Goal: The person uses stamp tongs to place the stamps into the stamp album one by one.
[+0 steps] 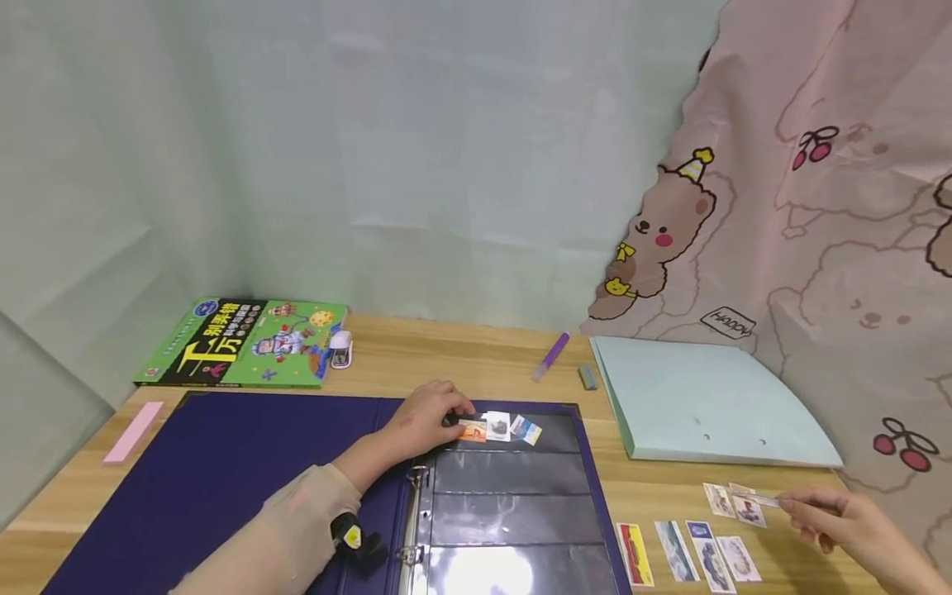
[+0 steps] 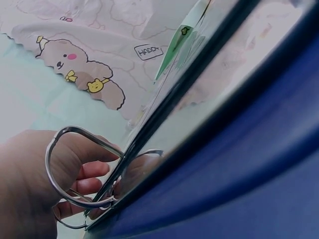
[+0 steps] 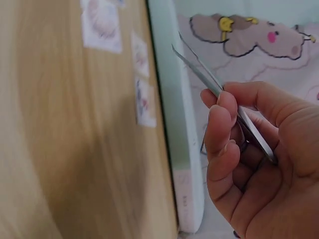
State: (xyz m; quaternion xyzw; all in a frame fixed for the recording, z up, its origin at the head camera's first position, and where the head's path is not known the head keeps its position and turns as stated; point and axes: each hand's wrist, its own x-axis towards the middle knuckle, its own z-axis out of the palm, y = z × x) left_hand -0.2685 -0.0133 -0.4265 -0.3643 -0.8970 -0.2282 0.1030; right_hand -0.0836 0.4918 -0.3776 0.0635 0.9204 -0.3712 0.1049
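Observation:
My left hand point(image 1: 427, 417) rests at the top left of a black stamp album page point(image 1: 513, 471), its fingertips touching the page beside an orange stamp point(image 1: 473, 430). A white stamp point(image 1: 498, 426) and a tilted blue-and-yellow stamp point(image 1: 526, 430) follow to the right along the top strip. In the left wrist view, a metal binder ring point(image 2: 50, 164) stands in front of this hand. My right hand point(image 1: 833, 521) pinches metal tweezers point(image 3: 207, 77), whose tips look slightly apart in the right wrist view. Below them on the table lie two small stamps point(image 1: 749, 511) point(image 1: 719, 500).
More stamps, including a red-and-yellow one point(image 1: 635, 555), lie right of the navy binder point(image 1: 245, 487). A light blue folder point(image 1: 714, 405) stands behind them. Along the back are a green book point(image 1: 245, 343), a white sharpener-like item point(image 1: 340, 349), a purple pen point(image 1: 551, 356) and a grey eraser-like block point(image 1: 587, 377).

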